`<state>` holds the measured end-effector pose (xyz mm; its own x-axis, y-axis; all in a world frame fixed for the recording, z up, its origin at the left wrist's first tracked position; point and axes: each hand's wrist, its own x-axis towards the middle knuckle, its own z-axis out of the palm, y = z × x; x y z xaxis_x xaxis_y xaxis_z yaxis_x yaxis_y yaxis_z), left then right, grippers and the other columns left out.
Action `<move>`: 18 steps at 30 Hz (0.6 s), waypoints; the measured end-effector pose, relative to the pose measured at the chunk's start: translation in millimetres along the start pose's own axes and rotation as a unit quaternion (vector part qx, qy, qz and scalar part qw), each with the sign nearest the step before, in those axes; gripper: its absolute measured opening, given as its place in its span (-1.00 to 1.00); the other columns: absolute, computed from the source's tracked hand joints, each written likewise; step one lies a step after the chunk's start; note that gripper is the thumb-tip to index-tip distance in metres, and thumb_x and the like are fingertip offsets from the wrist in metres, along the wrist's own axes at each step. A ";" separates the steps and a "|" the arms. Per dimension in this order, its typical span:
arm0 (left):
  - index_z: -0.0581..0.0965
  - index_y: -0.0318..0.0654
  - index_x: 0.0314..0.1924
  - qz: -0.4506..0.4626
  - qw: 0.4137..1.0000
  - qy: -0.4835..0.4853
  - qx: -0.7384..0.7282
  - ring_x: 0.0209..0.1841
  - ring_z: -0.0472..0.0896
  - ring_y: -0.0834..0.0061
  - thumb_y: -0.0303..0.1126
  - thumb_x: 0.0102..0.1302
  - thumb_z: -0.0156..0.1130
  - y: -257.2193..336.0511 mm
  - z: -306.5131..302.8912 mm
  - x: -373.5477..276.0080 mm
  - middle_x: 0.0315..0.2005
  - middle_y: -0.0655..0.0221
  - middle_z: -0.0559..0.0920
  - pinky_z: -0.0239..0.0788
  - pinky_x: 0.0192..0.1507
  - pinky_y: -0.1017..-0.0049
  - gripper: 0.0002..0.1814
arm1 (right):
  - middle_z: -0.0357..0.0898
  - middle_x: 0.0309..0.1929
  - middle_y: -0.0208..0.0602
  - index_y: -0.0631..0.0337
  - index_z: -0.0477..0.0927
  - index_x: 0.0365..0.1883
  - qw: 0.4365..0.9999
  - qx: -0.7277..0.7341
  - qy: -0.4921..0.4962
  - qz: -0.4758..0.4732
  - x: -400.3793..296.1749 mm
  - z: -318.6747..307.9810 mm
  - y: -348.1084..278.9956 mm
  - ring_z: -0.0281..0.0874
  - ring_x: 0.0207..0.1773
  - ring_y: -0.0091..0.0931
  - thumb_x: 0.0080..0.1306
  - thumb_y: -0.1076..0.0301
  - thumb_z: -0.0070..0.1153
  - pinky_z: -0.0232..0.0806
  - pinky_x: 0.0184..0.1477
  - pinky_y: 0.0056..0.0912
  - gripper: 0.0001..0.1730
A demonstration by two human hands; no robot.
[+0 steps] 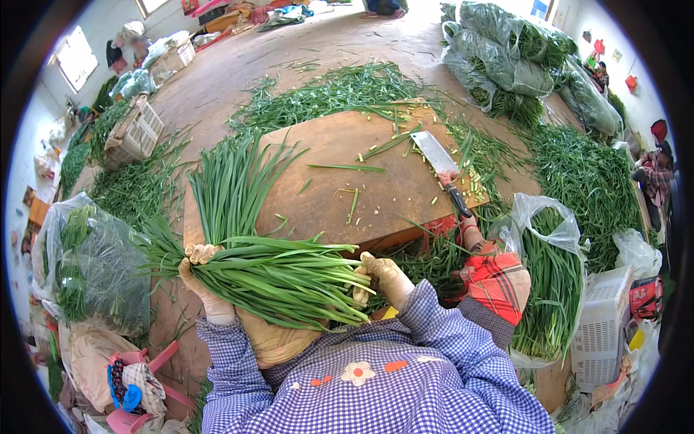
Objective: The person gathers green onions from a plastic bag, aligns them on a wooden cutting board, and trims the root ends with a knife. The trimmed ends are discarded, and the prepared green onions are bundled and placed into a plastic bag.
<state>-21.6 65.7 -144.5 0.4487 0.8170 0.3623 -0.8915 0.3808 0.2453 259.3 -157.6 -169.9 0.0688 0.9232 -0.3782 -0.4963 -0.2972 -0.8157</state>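
A long bunch of flat-leaved greens, apparently garlic chives (271, 274), lies across my lap in front of the board. My left hand (203, 276), in a pale stained glove, grips it around the leafy part at the left. At the pale stem ends, my gloved right hand (382, 276) pinches several stalks between thumb and fingers. Behind my left hand, another leafy bundle (230, 190) rests on the left part of the wooden board (331, 200). A cleaver (438, 154) with a dark handle lies on the board's right side, its handle end towards me.
Cut stem pieces (471, 179) and loose leaves (325, 97) surround the board. A clear bag of greens (547, 287) stands right, beside a white plastic crate (602, 325). Another filled bag (92, 266) and a pink stool (154, 358) are left. Bagged greens (504, 54) are stacked behind.
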 end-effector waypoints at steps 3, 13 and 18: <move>0.44 -0.11 -0.25 0.001 0.998 0.027 0.049 -0.34 0.45 0.64 -0.39 0.24 0.21 0.8 2.5 -0.5 -0.44 0.61 0.50 0.31 0.01 0.50 -0.87 | 0.60 -0.52 -0.27 0.43 0.57 -0.30 0.970 -0.184 0.130 -0.089 13.8 -17.8 26.0 0.51 -0.53 -0.56 0.45 0.12 -0.04 0.40 -0.39 -0.54 -0.56; 0.43 -0.13 -0.27 0.004 0.998 0.033 0.050 -0.29 0.47 0.61 -0.39 0.26 0.18 5.9 1.5 -0.3 -0.42 0.56 0.51 0.35 -0.04 0.51 -0.90 | 0.58 -0.01 -0.22 0.08 0.52 0.06 0.600 -0.679 0.416 -0.075 -27.2 -166.3 36.7 0.53 0.06 -0.25 0.17 0.40 0.11 0.38 0.08 -0.17 -0.57; 0.44 -0.16 -0.24 0.014 0.996 0.067 0.048 -0.27 0.48 0.59 -0.39 0.28 0.14 5.2 0.5 -2.5 -0.42 0.55 0.53 0.37 -0.04 0.46 -0.91 | 0.68 -0.31 -0.21 0.35 0.60 -0.11 0.959 -0.277 0.040 -0.046 -25.2 -26.7 -1.6 0.64 -0.28 -0.51 0.30 0.19 0.18 0.48 -0.15 -0.43 -0.63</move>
<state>-27.3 65.4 -143.7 0.4055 0.8798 0.2478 -0.8906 0.3193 0.3238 281.4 -186.9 -170.7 0.1677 0.9368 -0.3071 0.0492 -0.3191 -0.9465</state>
